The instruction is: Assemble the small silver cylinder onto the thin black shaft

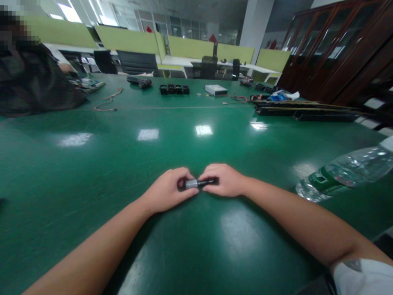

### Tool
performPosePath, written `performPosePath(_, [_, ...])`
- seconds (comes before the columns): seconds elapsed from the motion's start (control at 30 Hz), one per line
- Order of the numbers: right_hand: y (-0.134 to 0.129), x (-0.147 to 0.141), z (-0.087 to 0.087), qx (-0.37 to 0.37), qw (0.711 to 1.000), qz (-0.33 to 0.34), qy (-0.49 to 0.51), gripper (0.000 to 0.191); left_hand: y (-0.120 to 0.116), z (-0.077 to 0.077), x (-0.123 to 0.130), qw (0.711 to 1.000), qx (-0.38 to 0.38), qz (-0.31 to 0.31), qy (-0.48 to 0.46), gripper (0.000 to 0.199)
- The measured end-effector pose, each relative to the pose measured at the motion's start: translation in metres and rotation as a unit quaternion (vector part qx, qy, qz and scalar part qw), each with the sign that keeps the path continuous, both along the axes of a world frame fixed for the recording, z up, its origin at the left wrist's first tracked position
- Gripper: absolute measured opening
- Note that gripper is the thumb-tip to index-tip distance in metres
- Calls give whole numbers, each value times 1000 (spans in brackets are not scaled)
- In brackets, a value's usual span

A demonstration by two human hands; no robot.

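A black marker pen [192,184] with a silver-grey band lies level between my two hands, low over the green tabletop. My left hand [170,189] closes around its thicker left end, the thumb along the near side. At the slimmer, dark right end, my right hand [223,180] pinches the pen between thumb and fingers. The fingertips of both hands come close together near the pen's middle. Whether a cap is on cannot be made out.
To the right lies a clear plastic bottle [340,174] with a green label. Across the table's far side are black blocks [174,89], a white box [216,89], a cable [107,99] and long black strips [307,110]. A person in dark clothing [33,78] is at far left.
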State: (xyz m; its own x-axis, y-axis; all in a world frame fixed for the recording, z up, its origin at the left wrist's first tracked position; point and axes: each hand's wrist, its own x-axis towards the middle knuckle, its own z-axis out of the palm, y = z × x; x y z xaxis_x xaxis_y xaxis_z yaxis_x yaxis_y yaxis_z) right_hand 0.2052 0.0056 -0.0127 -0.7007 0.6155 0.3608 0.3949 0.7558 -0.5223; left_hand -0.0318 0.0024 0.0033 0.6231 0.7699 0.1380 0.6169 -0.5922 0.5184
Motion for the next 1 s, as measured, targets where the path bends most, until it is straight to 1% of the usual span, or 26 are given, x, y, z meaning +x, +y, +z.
performPosePath(0.57, [0, 0, 0, -4, 1000, 0, 4, 21, 0, 1, 0, 1000, 0, -2, 1, 28])
performPosePath(1.0, [1, 1, -1, -4, 1000, 4, -3, 22, -1, 1, 1, 1000, -8, -1, -4, 26])
